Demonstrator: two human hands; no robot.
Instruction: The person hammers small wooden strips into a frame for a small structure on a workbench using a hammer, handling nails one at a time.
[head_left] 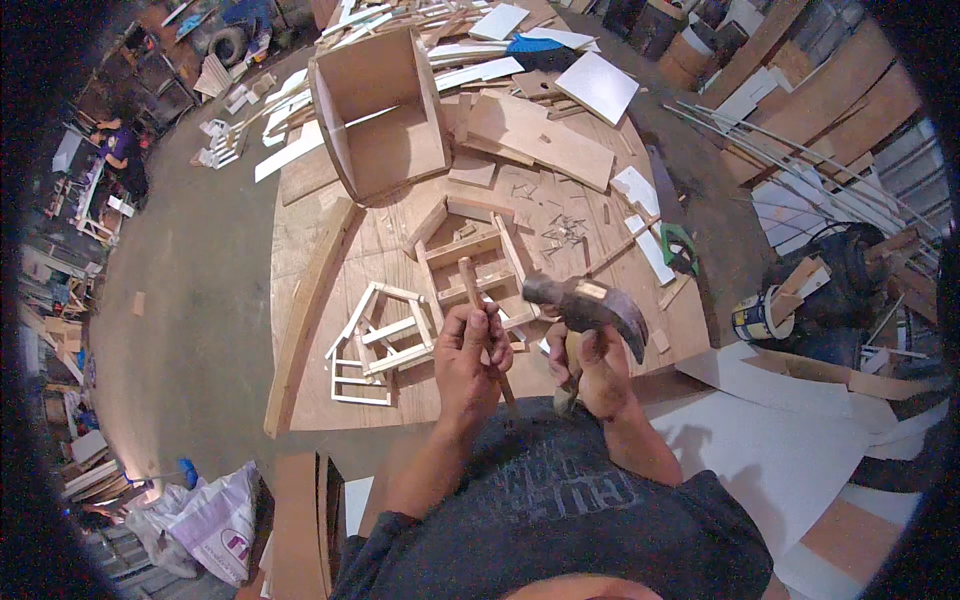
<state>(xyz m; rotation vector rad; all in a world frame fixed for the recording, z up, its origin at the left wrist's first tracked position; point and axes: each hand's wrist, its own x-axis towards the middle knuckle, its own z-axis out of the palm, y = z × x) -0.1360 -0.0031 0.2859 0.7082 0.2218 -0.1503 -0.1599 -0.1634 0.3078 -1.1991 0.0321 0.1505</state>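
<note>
With left hand [468,352] curled round the strip [472,284] and right hand [602,378] wrapped round the hammer [588,304], best swing clear of the frame [480,243].

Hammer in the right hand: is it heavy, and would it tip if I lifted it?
The hammer probably feels heavy for its size, because its head looks like thick metal. It would likely tip head-first, since the bulk sits at one end.

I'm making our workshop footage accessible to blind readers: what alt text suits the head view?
A person's right hand grips a claw hammer and the left hand holds a narrow wooden strip, at a wooden worktable bearing small wooden frames, scattered nails and an open box.
</note>
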